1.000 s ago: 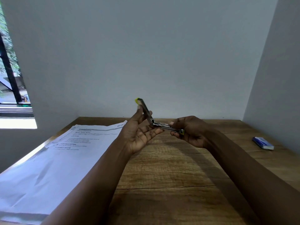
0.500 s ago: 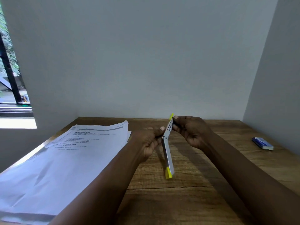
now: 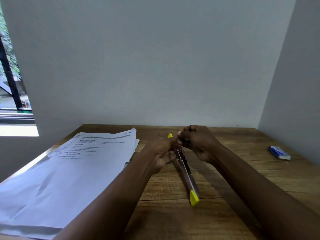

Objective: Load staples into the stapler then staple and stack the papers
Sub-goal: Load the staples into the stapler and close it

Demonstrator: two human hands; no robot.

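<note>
Both hands meet above the wooden desk [image 3: 173, 219]: left hand [image 3: 163, 152] and right hand [image 3: 196, 143] each grip the opened metal stapler [image 3: 186, 170], its long yellow-tipped arm slanting down. White printed papers [image 3: 72, 170] lie left; a small blue box [image 3: 278, 152] sits right.

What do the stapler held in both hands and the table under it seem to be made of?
Stapler: apparently metal, since its long arm is grey with a shine; the yellow end caps look like matte plastic. Table: wood or a wood-look laminate, brown with visible grain lines; which one cannot be told.
</note>
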